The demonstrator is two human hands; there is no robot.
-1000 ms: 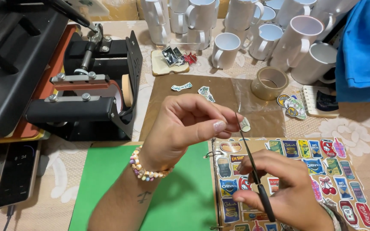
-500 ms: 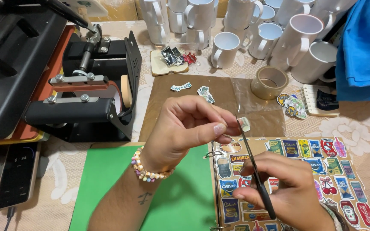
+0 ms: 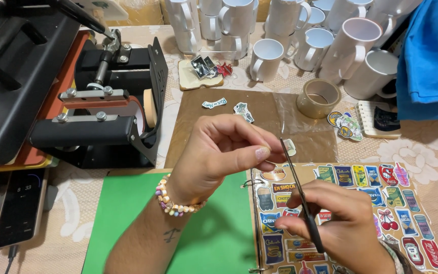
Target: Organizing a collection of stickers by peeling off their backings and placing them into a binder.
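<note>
Left hand [image 3: 219,157] pinching small sticker [image 3: 290,147] at tip of tweezers [image 3: 300,198] gripped in right hand [image 3: 340,223], above sticker sheet [image 3: 381,203] on worktop [image 3: 432,147].

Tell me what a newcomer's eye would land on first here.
At centre, the left hand pinches a small sticker cutout against the tip of thin tweezers gripped by the right hand, over a sheet of colourful stickers. White mugs crowd the back edge, and a black mug press sits at left.

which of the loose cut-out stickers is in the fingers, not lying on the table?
The small pale sticker, pinched by the left hand at the tip of the tweezers in the right hand. The other cut-outs lie flat on the table, untouched.
</note>
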